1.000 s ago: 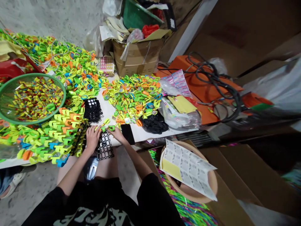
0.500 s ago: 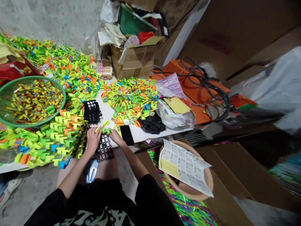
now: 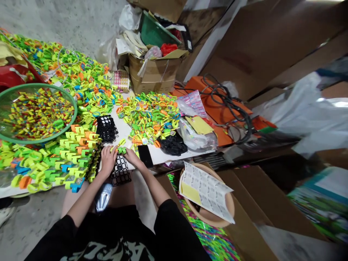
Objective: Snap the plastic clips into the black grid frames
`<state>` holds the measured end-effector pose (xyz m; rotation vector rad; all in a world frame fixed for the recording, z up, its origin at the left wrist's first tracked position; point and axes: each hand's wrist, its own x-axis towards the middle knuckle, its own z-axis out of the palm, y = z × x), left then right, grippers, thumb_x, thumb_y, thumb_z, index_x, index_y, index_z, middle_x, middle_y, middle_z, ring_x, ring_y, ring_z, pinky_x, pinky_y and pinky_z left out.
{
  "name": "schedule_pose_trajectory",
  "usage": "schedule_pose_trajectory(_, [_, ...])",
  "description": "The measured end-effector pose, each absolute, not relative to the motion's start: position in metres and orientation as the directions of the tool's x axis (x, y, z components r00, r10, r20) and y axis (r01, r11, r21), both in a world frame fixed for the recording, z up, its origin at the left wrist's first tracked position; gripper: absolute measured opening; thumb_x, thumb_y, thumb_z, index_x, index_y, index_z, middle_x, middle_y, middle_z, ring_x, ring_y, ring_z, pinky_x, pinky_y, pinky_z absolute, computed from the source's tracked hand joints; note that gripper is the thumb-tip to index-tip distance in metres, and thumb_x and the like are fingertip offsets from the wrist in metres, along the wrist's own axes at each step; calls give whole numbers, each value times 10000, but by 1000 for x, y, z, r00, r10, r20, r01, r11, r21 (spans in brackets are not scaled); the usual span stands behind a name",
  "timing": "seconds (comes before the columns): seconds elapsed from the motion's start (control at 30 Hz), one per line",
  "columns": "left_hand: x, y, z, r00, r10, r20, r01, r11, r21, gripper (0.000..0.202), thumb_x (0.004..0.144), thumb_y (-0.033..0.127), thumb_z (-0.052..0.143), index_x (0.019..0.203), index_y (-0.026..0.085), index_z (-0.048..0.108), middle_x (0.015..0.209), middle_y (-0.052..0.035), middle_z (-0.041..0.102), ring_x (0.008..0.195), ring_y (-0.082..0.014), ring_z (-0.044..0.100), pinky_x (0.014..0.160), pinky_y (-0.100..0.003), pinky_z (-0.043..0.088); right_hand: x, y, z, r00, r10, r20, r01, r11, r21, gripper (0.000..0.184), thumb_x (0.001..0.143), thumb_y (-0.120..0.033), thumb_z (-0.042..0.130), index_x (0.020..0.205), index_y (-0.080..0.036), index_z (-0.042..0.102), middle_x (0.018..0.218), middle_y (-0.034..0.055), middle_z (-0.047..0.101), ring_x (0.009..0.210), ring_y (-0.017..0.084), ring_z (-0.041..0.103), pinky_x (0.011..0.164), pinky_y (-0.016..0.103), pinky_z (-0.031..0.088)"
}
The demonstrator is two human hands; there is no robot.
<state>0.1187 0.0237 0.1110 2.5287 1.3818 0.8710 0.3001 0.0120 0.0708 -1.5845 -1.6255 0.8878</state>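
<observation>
A black plastic grid tray [image 3: 121, 174] with rounded openings rests over my lap at the table's front edge. At its top end sits a green toy watch [image 3: 122, 150], between my two hands. My left hand [image 3: 108, 160] is closed at its left, fingertips on small yellow and orange plastic. From the other side my right hand [image 3: 132, 157] pinches the green watch's right end; its fingertips are partly hidden. Left of my hands stand trays filled with rows of toy watches [image 3: 78, 156]. A stack of black grid trays [image 3: 106, 129] lies just beyond.
A green basket [image 3: 75, 117] of small coloured pieces stands left. A loose heap of toy watches [image 3: 152, 112] covers the table's middle. Right of my hands lie a black phone [image 3: 145, 156] and a black bag [image 3: 172, 144]. Behind is a cardboard box [image 3: 153, 74]; lower right, a round tub [image 3: 231, 208].
The camera view has turned slightly right, so things at the right have shifted left. My hands stay at the tray's top end around the green watch, with only slight finger movement.
</observation>
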Motion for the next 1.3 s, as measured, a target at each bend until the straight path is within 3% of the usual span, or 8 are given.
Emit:
schedule_pose_trajectory(0.27, [122,24,110,395,822,409,753,-545,368,392,996,353,375,1270,210,616,1228,-135,627,1230,-286,502,1100,-492,334,305,10,65,-20,1000,-1,571,10,-821,208,926,-259,539,1046,-174,688,1054,98,726,1024,251,662,927,356,483])
schedule_pose_trajectory(0.6, [124,22,107,380,832,405,770,-527,360,397,995,359,371,1282,231,615,1246,-129,619,1238,-285,496,1113,-495,319,308,13,69,-51,998,-34,588,3,-809,190,902,-280,588,1018,-180,700,984,78,727,983,232,655,907,339,483])
schedule_pose_trajectory(0.77, [123,22,107,382,834,398,762,-528,375,402,997,357,364,1291,238,610,1245,-126,619,1240,-282,493,1116,-491,319,306,17,66,-38,998,-54,641,-17,-767,138,884,-211,576,962,-181,687,910,64,728,890,225,657,833,309,498])
schedule_pose_trajectory(0.93, [122,22,106,384,831,402,767,-529,362,390,993,349,377,1276,236,620,1227,-123,625,1226,-277,502,1106,-485,334,299,13,64,-6,999,-41,733,-23,-680,217,859,-96,519,1006,-166,664,946,100,732,887,237,658,822,288,486])
schedule_pose_trajectory(1.1, [120,20,107,401,825,399,760,-542,359,395,994,344,370,1291,230,605,1238,-126,621,1266,-275,481,1130,-493,314,295,14,66,-12,998,-63,781,-30,-624,230,869,-97,511,1037,-161,656,973,120,734,885,240,662,812,278,476])
schedule_pose_trajectory(1.3, [117,13,113,413,793,448,734,-581,352,444,966,341,439,1368,169,513,1445,-168,466,1405,-309,353,1167,-531,272,291,17,69,20,995,-96,721,-81,-688,196,854,-101,536,996,-149,662,990,117,729,932,240,655,830,296,474])
